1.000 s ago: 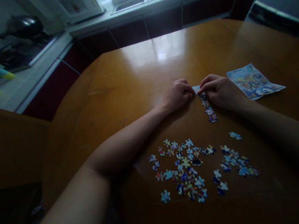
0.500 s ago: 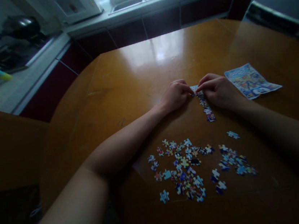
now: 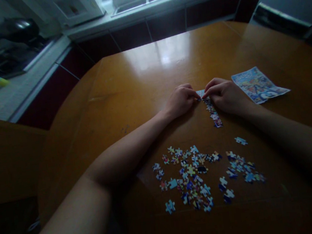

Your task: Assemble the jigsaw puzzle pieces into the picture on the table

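A narrow strip of joined jigsaw puzzle pieces [image 3: 214, 114] lies on the wooden table, running from my fingertips toward me. At its far end, a pale blue part shows between both hands. My left hand [image 3: 182, 99] is closed at the left of that end, thumb and fingertips pressed on a puzzle piece. From the right, my right hand [image 3: 225, 94] pinches at the same end, its fingertips close to the left ones. The fingers hide most of the pieces they touch.
Loose puzzle pieces [image 3: 191, 171] lie scattered nearer to me, with another cluster [image 3: 241, 167] to their right. One light blue piece [image 3: 241, 140] lies apart. A creased picture sheet [image 3: 258, 84] rests right of my right hand. Beyond the table [image 3: 139, 77] are a sink and a stove.
The whole view has shifted slightly to the left. Both hands stay at the far end of the strip, with hardly any finger movement.
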Available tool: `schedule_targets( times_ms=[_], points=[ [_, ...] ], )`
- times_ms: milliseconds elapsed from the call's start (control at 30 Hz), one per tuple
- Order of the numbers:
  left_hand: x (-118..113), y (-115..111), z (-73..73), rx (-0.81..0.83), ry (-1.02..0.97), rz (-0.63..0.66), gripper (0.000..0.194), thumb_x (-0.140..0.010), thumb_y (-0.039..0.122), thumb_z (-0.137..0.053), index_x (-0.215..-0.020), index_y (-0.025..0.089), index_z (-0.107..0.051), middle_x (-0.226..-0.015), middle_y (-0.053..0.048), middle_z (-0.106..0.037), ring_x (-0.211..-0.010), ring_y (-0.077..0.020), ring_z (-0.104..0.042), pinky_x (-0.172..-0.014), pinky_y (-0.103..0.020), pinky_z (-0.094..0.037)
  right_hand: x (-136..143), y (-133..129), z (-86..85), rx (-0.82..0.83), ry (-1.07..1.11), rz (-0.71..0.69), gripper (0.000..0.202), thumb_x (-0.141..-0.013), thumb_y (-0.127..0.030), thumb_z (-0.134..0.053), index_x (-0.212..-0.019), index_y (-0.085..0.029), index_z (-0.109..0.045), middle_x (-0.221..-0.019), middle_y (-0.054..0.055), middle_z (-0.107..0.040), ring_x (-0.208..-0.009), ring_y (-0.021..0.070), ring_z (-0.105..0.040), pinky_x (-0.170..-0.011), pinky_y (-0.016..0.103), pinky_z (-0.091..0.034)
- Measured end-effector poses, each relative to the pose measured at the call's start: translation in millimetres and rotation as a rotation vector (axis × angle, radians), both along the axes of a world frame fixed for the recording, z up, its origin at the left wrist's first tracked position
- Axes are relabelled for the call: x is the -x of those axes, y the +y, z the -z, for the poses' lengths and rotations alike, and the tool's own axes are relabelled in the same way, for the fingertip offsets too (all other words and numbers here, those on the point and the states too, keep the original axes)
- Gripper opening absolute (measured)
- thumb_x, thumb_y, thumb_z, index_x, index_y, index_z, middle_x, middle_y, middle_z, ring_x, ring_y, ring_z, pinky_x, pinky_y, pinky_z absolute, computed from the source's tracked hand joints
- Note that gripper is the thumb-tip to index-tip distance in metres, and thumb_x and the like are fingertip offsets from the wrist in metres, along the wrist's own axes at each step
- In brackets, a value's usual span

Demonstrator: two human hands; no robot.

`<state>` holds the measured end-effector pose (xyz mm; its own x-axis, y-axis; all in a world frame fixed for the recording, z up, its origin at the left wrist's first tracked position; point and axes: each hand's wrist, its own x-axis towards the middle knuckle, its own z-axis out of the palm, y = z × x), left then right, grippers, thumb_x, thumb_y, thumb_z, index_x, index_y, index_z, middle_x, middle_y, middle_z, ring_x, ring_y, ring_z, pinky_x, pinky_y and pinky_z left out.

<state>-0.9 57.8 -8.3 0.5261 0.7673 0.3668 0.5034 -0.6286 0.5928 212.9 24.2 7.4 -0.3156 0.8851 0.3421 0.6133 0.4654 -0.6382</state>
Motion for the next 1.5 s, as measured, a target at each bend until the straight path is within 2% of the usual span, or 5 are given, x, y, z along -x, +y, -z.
schedule_targets(
  times_ms=[367, 667, 967, 1500],
  points=[
    [-0.6, -2.2, -2.4, 0.013, -0.005, -0.017, 0.035, -0.08, 0.003, -0.056, -0.088, 0.022, -0.084, -0.086, -0.004, -0.069, -0.08, -0.0144, -0.062, -0.076, -0.028, -0.052, 0.5, -0.1, 0.7, 0.004, 0.001, 0.004, 0.023, -0.086, -0.024, -0.062, -0.078, -0.029, -0.083, -0.098, 0.008, -0.072, -0.09, 0.0256, -0.068, -0.084, 0.043, -0.056],
    [-0.4, -0.5, -1.1, 0.009, -0.004, -0.017, 0.032, -0.081, 0.006, -0.057, -0.087, 0.022, -0.084, -0.086, -0.005, -0.07, -0.078, -0.0142, -0.062, -0.074, -0.029, -0.051, 1.7, 0.3, 0.5, -0.023, -0.002, 0.029, 0.026, -0.086, -0.018, -0.058, -0.083, -0.027, -0.082, -0.098, 0.008, -0.072, -0.09, 0.0247, -0.067, -0.084, 0.042, -0.055],
    [-0.1, 0.8, 1.6, -0.005, -0.03, -0.003, 0.032, -0.08, 0.005, -0.058, -0.086, 0.023, -0.084, -0.085, -0.004, -0.07, -0.078, -0.0143, -0.062, -0.073, -0.028, -0.05, 0.2, 1.0, 2.2, -0.016, -0.01, 0.003, 0.025, -0.085, -0.018, -0.06, -0.078, -0.027, -0.082, -0.097, 0.008, -0.072, -0.09, 0.0251, -0.067, -0.082, 0.043, -0.055],
    [-2.8, -1.5, -2.2, -0.013, 0.016, -0.02, 0.03, -0.084, 0.004, -0.056, -0.09, 0.019, -0.082, -0.087, -0.005, -0.071, -0.078, -0.0132, -0.061, -0.075, -0.027, -0.05, 0.6, 0.5, 1.6, -0.001, 0.005, 0.017, 0.023, -0.087, -0.023, -0.061, -0.078, -0.028, -0.082, -0.097, 0.008, -0.072, -0.09, 0.0254, -0.068, -0.083, 0.043, -0.056]
  ],
)
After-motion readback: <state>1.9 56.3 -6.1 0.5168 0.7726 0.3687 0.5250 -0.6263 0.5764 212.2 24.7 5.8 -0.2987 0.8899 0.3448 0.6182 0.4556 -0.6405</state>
